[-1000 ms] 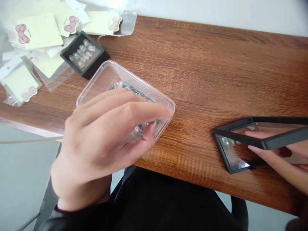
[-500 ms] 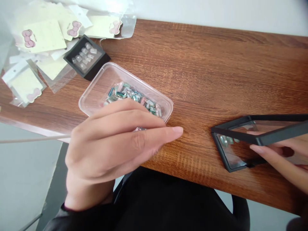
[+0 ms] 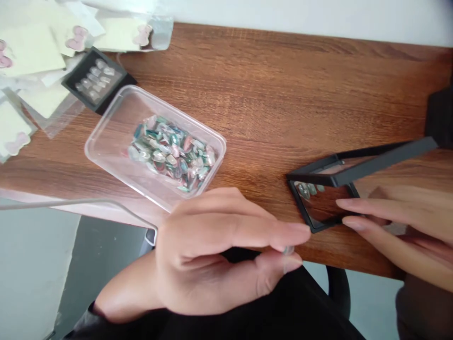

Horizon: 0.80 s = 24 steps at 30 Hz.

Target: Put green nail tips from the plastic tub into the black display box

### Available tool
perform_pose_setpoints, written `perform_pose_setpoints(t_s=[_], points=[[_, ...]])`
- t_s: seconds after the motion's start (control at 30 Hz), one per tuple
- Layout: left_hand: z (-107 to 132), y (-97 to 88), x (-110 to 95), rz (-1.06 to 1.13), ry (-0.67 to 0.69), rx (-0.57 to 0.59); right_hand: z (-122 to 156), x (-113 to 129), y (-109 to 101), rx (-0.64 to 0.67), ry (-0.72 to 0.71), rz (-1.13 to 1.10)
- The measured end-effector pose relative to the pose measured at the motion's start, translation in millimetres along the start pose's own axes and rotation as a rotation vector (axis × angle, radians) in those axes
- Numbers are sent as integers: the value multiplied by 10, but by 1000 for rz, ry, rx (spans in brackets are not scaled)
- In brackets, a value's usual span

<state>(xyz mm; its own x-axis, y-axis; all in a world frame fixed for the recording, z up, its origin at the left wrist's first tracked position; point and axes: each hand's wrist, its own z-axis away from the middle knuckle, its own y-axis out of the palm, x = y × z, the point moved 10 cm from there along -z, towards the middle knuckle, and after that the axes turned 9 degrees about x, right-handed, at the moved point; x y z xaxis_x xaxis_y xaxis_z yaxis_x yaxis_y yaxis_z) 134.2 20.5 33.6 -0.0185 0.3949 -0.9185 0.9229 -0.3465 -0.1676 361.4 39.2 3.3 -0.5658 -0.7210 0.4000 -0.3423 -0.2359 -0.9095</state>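
Note:
My left hand (image 3: 226, 250) hovers over the table's front edge, thumb and forefinger pinched on a small pale nail tip (image 3: 288, 249), close to the open black display case (image 3: 318, 208). My right hand (image 3: 396, 226) rests inside that case with its fingers on the clear film, under the raised lid (image 3: 375, 161). A few nail tips (image 3: 308, 189) lie at the case's far left corner. A clear plastic tub (image 3: 106, 141) holding several teal and pink nail tips (image 3: 170, 151) stands to the left, beyond my left hand.
A closed black case with pale nail tips (image 3: 95, 79) sits at the back left beside cream cards with pink bows (image 3: 76, 40) in clear bags. The wooden table (image 3: 283, 85) runs along a white wall. A dark object (image 3: 440, 118) stands at the right edge.
My left hand left the plastic tub and moved right with a nail tip pinched in it, toward the open case. The view shifted right, uncovering the tub's contents.

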Motion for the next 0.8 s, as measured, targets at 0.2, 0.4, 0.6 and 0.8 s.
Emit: perform_pose_setpoints(t_s=[0.2, 0.4, 0.6, 0.8], points=[[36, 522, 327, 186, -145, 12, -196, 291, 69, 58, -156, -326], [60, 721, 565, 430, -313, 35, -291, 402, 138, 123, -229, -272], [57, 785, 667, 542, -368, 71, -289, 378, 110, 150, -203, -312], [104, 792, 737, 589, -432, 98, -280, 337, 116, 146, -148, -368]])
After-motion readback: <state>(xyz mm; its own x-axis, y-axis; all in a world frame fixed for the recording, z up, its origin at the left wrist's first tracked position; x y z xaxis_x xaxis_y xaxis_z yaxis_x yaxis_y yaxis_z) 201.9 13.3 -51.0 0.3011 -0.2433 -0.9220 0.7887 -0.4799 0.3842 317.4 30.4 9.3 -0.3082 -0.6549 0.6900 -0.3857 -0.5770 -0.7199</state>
